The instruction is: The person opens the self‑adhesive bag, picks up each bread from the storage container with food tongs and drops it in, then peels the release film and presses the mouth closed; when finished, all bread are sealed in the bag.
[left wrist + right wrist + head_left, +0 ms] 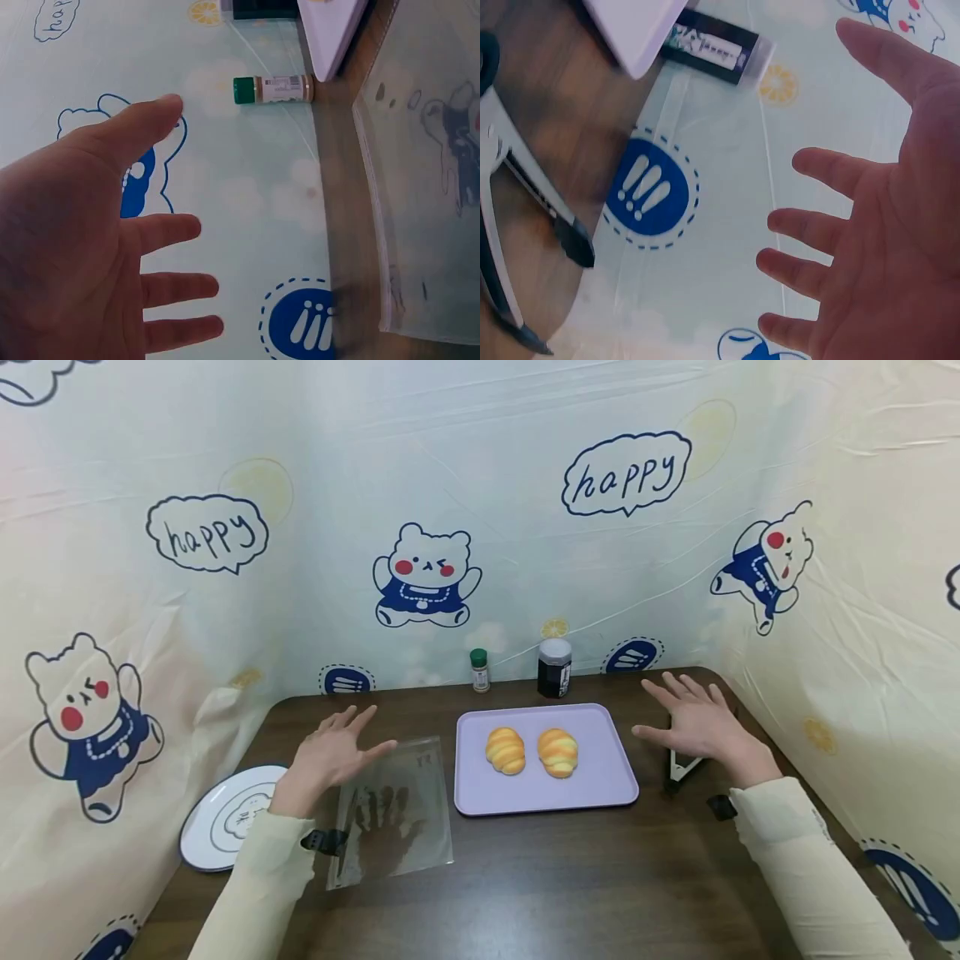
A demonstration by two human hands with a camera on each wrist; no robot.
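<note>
1. Pale sleeves [810, 868] flank the lilac tray [540, 795]; left hand [330, 756] and right hand [696, 722], fingers spread, hold nothing.
2. Left of the tray lies a clear bag [423, 852], probably best pinched by one edge.
3. Right of the tray, a tong-like tool [532, 169] likely wants gripping behind its tips.
4. On the tray: two bread rolls [558, 753].

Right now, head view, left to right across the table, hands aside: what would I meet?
Plate → clear plastic → tray → tongs. Jar, bottle and rolls omitted: they overlap the tray's span.
</note>
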